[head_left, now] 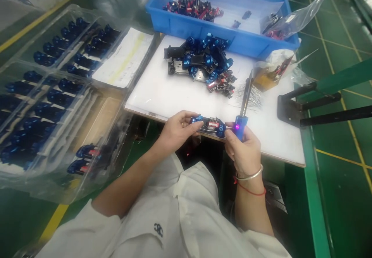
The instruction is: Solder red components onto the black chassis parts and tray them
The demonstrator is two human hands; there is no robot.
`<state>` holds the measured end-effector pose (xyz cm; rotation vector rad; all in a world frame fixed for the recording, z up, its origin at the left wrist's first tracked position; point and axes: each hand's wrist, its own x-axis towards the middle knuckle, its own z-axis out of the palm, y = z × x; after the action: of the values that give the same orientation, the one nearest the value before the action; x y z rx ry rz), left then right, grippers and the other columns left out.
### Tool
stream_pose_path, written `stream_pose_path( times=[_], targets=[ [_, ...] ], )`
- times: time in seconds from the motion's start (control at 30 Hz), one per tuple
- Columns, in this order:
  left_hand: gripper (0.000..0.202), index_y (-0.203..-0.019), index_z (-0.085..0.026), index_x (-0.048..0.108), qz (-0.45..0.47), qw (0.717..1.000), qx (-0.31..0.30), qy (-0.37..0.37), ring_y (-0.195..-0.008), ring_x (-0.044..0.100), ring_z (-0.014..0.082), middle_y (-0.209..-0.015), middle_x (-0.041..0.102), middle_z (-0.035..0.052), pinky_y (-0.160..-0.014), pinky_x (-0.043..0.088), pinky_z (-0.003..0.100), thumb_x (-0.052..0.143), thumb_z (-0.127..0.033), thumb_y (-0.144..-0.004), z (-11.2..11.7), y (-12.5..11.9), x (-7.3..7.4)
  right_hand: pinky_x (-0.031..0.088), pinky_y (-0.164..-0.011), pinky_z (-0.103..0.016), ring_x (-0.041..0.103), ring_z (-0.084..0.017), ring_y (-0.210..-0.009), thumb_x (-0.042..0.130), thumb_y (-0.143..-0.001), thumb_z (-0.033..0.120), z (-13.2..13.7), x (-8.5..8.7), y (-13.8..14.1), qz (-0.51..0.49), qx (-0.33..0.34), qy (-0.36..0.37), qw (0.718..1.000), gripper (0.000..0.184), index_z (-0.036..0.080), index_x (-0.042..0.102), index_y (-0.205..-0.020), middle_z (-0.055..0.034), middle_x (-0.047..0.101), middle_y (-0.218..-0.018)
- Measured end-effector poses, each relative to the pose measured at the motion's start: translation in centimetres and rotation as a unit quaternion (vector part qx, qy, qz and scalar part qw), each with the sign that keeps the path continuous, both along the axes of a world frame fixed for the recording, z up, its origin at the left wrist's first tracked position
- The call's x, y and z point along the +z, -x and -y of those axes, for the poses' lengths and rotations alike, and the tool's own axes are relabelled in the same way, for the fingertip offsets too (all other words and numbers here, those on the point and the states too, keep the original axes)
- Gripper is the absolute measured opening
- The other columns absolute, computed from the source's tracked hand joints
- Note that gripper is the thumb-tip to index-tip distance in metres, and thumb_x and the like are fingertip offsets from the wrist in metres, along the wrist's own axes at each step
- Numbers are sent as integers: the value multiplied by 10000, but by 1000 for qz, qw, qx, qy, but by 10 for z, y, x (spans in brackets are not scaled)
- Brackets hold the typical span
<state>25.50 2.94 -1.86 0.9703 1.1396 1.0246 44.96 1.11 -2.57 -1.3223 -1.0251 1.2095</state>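
In the head view, the left hand pinches a blue-and-black electronic part with a red label, held just over the near edge of the white table. The right hand grips the blue handle of a soldering iron, its shaft tilted up and away, fingers touching the part's right end. Farther on, a heap of similar parts lies before a blue plastic tray; clear trays of blue parts sit left.
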Motion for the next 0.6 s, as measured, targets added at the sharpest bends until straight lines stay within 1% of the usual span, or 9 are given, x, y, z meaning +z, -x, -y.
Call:
stream_pose_path(
  times=[0.1,0.2,0.3,0.4,0.43,0.5,0.57,0.6],
  targets=[
    [402,-1088,-144,648,-11,1000,-12,-8,-740,670,127,-872,689,27,-674,618,278,760,-380,-783,0,2,-3,197,-271,-173,305,-61,-274,837,-697,489,0,1,1,2,-16,5,1000,443,167,654,-941,115,393,-391],
    [397,-1084,-161,658,-45,999,-10,-20,-704,652,118,-858,675,16,-656,606,273,762,-387,-775,0,3,-5,205,-278,-174,304,-60,-280,845,-682,488,-1,1,1,4,-25,12,1000,450,169,654,-935,117,392,-396],
    [302,-1025,-176,688,-92,994,22,-47,-723,647,125,-872,692,23,-667,584,264,752,-322,-769,3,1,-5,219,-280,-180,327,-69,-287,848,-673,482,2,2,2,21,-26,21,999,444,170,664,-929,110,405,-404],
    [229,-995,-188,697,-129,988,45,-78,-763,662,135,-878,718,22,-694,557,251,720,-250,-775,8,3,-2,240,-282,-194,342,-81,-297,841,-689,466,9,6,7,65,-24,28,997,414,170,691,-936,98,407,-396],
    [215,-990,-191,696,-142,985,50,-87,-771,666,137,-882,723,21,-702,550,249,709,-231,-779,9,7,0,233,-280,-197,336,-80,-302,839,-695,459,11,8,9,80,-29,27,996,397,175,703,-937,93,409,-402],
    [202,-990,-194,691,-175,976,71,-112,-793,672,141,-899,729,20,-722,541,248,685,-202,-788,12,23,6,245,-287,-218,372,-84,-348,837,-707,431,14,13,13,95,-42,13,994,345,196,726,-933,37,515,-509],
    [209,-1008,-191,682,-218,959,111,-144,-820,673,142,-921,727,21,-748,536,248,659,-189,-800,17,51,14,242,-296,-255,407,-96,-393,838,-716,374,14,17,14,112,-53,-8,992,261,222,746,-906,-38,605,-656],
    [217,-1022,-189,677,-244,947,136,-161,-833,671,142,-937,724,22,-760,534,248,646,-189,-807,21,70,19,231,-298,-274,414,-102,-405,842,-711,351,12,18,13,108,-63,-9,992,226,239,752,-886,-63,619,-707]
  ],
)
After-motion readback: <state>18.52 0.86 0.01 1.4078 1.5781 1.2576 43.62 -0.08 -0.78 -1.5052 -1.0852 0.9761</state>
